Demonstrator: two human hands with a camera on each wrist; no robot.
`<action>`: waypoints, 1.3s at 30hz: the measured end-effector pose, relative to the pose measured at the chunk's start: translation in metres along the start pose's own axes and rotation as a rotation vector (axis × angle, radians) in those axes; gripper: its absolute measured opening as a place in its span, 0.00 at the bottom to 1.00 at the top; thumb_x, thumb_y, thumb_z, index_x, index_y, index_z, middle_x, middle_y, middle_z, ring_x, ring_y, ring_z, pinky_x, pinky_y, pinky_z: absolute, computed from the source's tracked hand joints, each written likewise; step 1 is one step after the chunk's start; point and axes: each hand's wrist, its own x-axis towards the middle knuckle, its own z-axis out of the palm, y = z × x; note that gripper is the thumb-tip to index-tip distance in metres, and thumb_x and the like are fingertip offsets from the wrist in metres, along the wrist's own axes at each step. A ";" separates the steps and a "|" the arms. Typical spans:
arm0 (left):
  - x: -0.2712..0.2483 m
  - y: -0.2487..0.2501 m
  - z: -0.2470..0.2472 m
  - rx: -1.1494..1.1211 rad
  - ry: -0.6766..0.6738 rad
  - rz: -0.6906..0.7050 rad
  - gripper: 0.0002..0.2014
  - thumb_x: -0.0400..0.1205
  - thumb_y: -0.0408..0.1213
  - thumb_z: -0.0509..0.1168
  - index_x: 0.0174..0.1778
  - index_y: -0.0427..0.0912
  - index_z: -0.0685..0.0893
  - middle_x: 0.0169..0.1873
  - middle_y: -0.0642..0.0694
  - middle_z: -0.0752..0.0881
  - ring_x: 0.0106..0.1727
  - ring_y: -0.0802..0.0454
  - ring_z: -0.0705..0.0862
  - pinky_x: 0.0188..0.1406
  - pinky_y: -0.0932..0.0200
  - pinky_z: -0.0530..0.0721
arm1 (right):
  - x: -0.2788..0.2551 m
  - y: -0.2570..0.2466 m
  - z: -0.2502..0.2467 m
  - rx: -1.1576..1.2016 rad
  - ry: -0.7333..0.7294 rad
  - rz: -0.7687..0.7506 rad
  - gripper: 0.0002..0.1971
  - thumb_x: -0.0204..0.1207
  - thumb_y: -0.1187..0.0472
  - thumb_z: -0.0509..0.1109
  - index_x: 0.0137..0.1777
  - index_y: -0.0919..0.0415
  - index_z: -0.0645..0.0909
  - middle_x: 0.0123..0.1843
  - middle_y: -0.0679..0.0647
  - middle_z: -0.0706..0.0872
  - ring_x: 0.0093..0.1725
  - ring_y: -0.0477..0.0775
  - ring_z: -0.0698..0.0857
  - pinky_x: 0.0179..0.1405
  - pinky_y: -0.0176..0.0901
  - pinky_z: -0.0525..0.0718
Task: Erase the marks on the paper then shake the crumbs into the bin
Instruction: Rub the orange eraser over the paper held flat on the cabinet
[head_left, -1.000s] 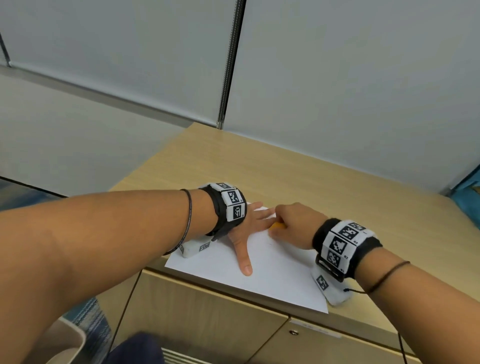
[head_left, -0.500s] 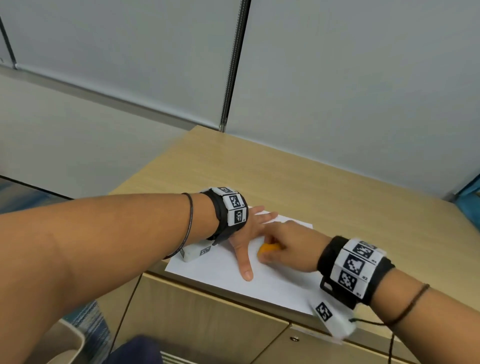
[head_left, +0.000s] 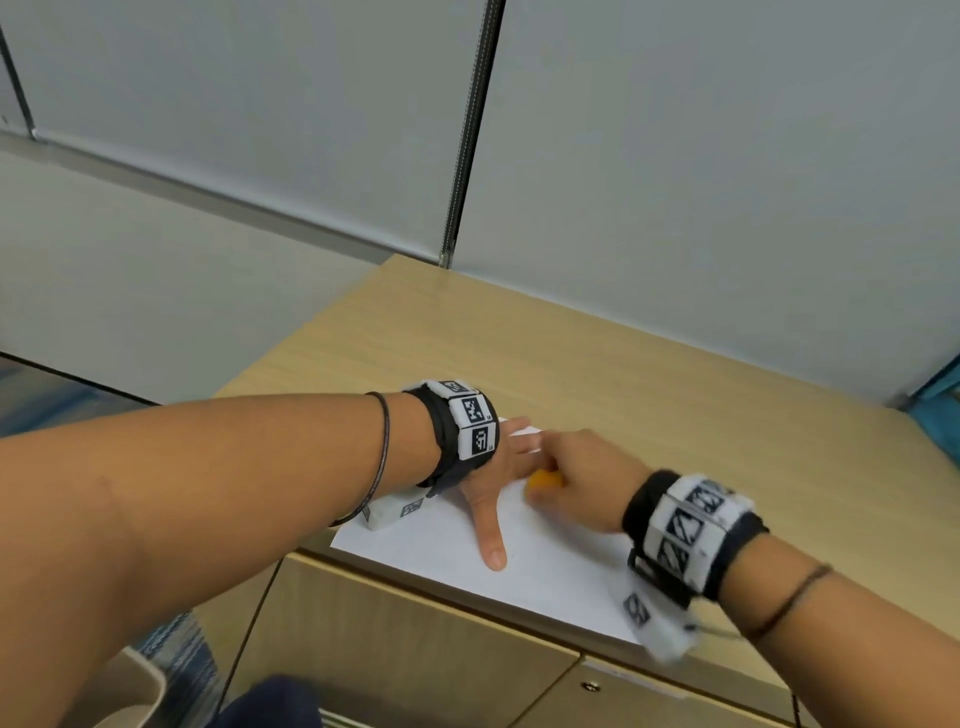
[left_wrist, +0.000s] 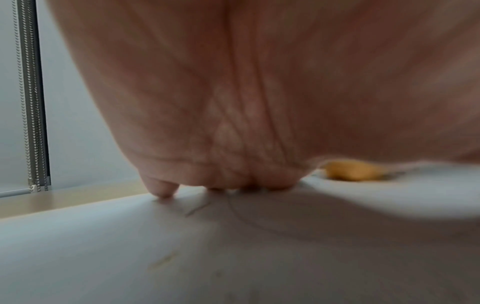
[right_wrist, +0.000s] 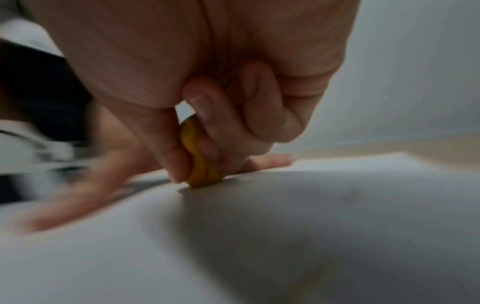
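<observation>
A white sheet of paper (head_left: 545, 566) lies at the front edge of the wooden cabinet top (head_left: 649, 384). My left hand (head_left: 493, 478) lies flat on the sheet with straight spread fingers and presses it down. My right hand (head_left: 576, 483) pinches an orange eraser (head_left: 543, 478) between thumb and fingers, its lower edge on the paper just right of the left hand. In the right wrist view the eraser (right_wrist: 200, 164) touches the paper (right_wrist: 311, 236). In the left wrist view the eraser (left_wrist: 353, 170) shows beyond the left palm (left_wrist: 246, 102), and faint pencil lines (left_wrist: 233, 207) cross the paper.
A beige bin (head_left: 130, 696) stands on the floor at the lower left, below the cabinet's left end. Cabinet doors (head_left: 405, 649) face me under the top. Grey wall panels (head_left: 675, 156) rise behind. Something blue (head_left: 940, 395) sits at the far right edge.
My right hand with the eraser has rubbed back and forth: towards me and left half a second ago, now slightly away again. The left hand stays pressed on the paper.
</observation>
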 end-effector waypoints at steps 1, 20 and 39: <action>0.000 0.000 0.000 -0.016 -0.005 -0.008 0.72 0.60 0.75 0.75 0.84 0.60 0.27 0.84 0.56 0.25 0.86 0.46 0.29 0.80 0.21 0.40 | -0.009 -0.011 0.007 0.029 -0.041 -0.062 0.06 0.77 0.55 0.70 0.45 0.56 0.77 0.42 0.53 0.85 0.40 0.53 0.82 0.39 0.44 0.78; 0.005 -0.003 0.001 -0.014 0.002 0.003 0.76 0.52 0.79 0.74 0.83 0.64 0.25 0.83 0.57 0.23 0.86 0.45 0.28 0.81 0.22 0.39 | -0.011 -0.016 0.010 0.001 -0.059 -0.114 0.06 0.76 0.53 0.68 0.45 0.49 0.72 0.42 0.51 0.83 0.41 0.53 0.82 0.39 0.48 0.80; 0.011 -0.006 0.006 -0.010 -0.001 -0.014 0.79 0.47 0.84 0.70 0.83 0.64 0.26 0.83 0.58 0.23 0.86 0.46 0.27 0.80 0.21 0.39 | -0.011 -0.011 0.013 0.011 -0.077 -0.159 0.10 0.72 0.49 0.68 0.51 0.51 0.79 0.44 0.50 0.87 0.43 0.53 0.85 0.44 0.52 0.86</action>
